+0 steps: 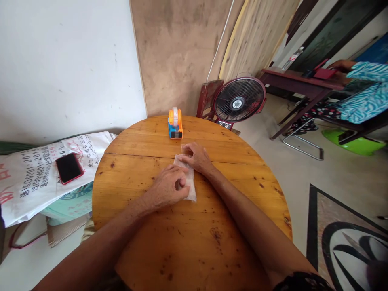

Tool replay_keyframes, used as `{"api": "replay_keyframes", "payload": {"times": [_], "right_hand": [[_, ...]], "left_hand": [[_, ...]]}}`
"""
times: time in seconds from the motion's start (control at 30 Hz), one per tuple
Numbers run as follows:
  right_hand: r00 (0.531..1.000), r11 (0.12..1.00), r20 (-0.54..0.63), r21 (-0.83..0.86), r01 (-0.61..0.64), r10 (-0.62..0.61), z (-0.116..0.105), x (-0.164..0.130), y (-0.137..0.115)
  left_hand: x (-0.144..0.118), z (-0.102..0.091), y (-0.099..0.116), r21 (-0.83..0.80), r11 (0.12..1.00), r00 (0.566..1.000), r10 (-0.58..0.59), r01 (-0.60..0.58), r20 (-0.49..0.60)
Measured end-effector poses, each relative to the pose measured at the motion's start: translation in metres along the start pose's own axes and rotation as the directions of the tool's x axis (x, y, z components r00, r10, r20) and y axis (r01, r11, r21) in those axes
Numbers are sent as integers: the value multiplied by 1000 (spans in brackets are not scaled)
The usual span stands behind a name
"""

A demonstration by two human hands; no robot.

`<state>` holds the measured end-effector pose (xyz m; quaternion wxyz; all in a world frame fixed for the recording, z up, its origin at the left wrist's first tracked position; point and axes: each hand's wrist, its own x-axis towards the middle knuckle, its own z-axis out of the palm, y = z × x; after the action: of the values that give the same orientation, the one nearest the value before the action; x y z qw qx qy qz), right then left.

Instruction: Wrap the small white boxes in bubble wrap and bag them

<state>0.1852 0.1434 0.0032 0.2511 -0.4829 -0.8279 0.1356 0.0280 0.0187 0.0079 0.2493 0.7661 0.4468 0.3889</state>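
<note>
1. The left hand [168, 186], at the centre of the frame, lies knuckles up with its fingers curled, pinching the near end of a small white packet [187, 178] against the table.
2. The right hand [197, 157], just above and right of it, rests palm down on the far end of the same packet, fingers bent and pressing on it; the fingertips are hidden under the hand.
3. The packet lies flat near the middle of the round wooden table [188, 242], right on the seam between its two boards. No writing on it can be made out.
4. Further up the table, near its far edge, an orange and blue tape dispenser [175, 123] stands with a roll of pale tape in it, well apart from the hands.
5. At the left of the frame, a white printed sack [36, 173] lies beside the table; its dark print includes "ISO9001:2015" and Chinese characters too small to read surely.
6. A black phone in a red case [69, 167] lies face up on that sack.
7. Behind the table, at upper centre, a dark red floor fan [239, 99] faces the camera.
8. At the upper right, another person in a turquoise patterned sleeve [368, 87] sits at a dark red desk [300, 83], a hand on something red there.
9. A green basin [354, 144] sits on the floor under that desk.
</note>
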Motion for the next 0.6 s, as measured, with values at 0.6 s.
{"api": "replay_keyframes", "payload": {"times": [0.6], "right_hand": [[905, 933, 234, -146, -330, 357, -28, -2, -14]], "left_hand": [[-3, 2, 4, -68, 995, 997, -72, 73, 20]]}}
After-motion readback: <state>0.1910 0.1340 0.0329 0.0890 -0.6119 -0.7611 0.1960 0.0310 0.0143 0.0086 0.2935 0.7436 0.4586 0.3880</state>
